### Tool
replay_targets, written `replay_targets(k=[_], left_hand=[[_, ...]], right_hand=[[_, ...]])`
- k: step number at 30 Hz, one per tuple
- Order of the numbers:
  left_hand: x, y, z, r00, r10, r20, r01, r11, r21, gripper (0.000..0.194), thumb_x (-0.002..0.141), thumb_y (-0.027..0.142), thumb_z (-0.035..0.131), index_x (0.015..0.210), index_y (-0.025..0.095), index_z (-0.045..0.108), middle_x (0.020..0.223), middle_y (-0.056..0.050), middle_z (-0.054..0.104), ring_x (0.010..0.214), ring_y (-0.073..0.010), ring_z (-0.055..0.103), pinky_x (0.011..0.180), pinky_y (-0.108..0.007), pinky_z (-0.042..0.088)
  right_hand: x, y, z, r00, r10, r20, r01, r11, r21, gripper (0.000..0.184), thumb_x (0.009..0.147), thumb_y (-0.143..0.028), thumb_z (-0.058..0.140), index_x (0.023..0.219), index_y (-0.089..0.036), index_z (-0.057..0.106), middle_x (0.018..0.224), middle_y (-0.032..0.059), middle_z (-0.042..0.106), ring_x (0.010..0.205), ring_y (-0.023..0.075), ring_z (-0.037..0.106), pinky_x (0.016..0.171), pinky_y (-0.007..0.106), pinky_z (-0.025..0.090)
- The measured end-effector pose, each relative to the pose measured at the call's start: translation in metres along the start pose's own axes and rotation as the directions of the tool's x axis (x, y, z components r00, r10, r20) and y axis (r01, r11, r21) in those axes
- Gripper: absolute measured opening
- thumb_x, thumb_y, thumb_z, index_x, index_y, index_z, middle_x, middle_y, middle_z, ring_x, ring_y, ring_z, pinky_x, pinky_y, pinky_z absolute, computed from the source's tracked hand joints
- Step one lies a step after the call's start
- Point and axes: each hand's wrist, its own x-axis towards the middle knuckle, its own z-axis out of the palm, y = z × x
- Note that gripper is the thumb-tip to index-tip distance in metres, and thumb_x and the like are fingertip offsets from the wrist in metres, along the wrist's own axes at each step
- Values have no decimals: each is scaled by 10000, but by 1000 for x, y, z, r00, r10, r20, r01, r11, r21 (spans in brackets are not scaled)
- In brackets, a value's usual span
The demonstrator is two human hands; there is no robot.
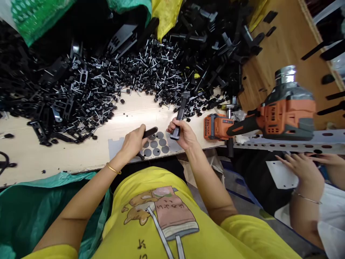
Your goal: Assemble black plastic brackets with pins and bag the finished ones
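My left hand (133,142) is closed round a flat black elongated part (151,132) with a rounded end; another dark piece (140,155) shows below its fingers. My right hand (184,133) grips a long black bar-shaped part (182,108), angled up and away from me, its fingers wrapped round the lower end. Between and below the hands lies a grey metal plate (115,148) with several round dark grey discs or holes (153,144); which of the two I cannot tell. My palms hide part of both held pieces.
Behind the hands spreads a heap of black-headed screws (151,64), with black plastic parts (48,93) on the left. An orange cordless power tool (285,111) lies right. A green sack (54,201) hangs at the front left. A co-worker's hand (307,169) is at far right.
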Motion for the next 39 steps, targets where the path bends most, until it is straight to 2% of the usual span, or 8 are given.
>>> replay_targets(k=[3,5,8,10,14,22,30,39], left_hand=[[-17,9,5,980,-190,52,190,845,-500,253,843,361,547,1020,191,486,731,-3,578,623,-162,566,602,-281,458],[-23,20,13,960,-212,182,269,533,-802,337,821,461,560,1009,189,495,716,7,581,589,-135,563,576,-266,476],[-24,35,25,925,-244,293,328,117,-937,498,698,560,673,954,165,513,651,23,562,525,-107,537,532,-252,486],[-24,38,28,910,-319,266,301,66,-951,542,622,547,743,926,157,522,611,40,538,505,-95,516,516,-237,474],[-25,29,31,931,-330,157,261,301,-917,453,690,479,704,965,146,565,625,33,547,515,-100,514,500,-218,430],[-37,37,27,964,-266,22,218,737,-640,207,781,252,571,962,154,586,829,-43,663,810,-212,632,704,-294,476],[-59,50,15,986,-161,-38,140,937,-321,242,800,217,530,1033,156,555,824,-79,678,745,-235,664,648,-303,495],[-69,54,23,996,-83,12,83,956,-281,235,786,177,498,1017,158,539,803,-88,675,684,-224,655,604,-313,505]], right_hand=[[-1,16,14,1000,-3,0,3,1000,20,268,653,-360,673,602,-206,460,648,-44,517,649,92,498,693,237,486],[2,24,23,999,-11,30,12,1000,-19,209,653,-365,626,623,-202,497,801,-13,593,776,118,546,736,246,486],[4,36,33,997,-76,-4,75,988,-139,195,653,-386,594,650,-202,529,860,4,616,832,142,566,748,261,482],[2,43,35,989,-104,-108,77,970,-230,218,663,-412,604,673,-198,562,774,3,615,748,140,574,685,263,481],[-5,42,33,975,-90,-205,50,981,-190,291,717,-459,568,669,-178,629,661,24,640,650,145,600,607,264,487],[-14,33,45,995,-23,-94,5,982,-189,279,717,-416,576,648,-151,632,642,50,688,572,135,609,530,237,479],[-26,33,39,999,36,34,-26,966,-255,249,711,-410,629,625,-184,569,575,-4,642,522,116,577,525,231,477],[-40,51,45,986,-38,-164,7,982,-187,290,710,-433,614,568,-204,505,500,-35,550,450,106,510,466,245,430]])
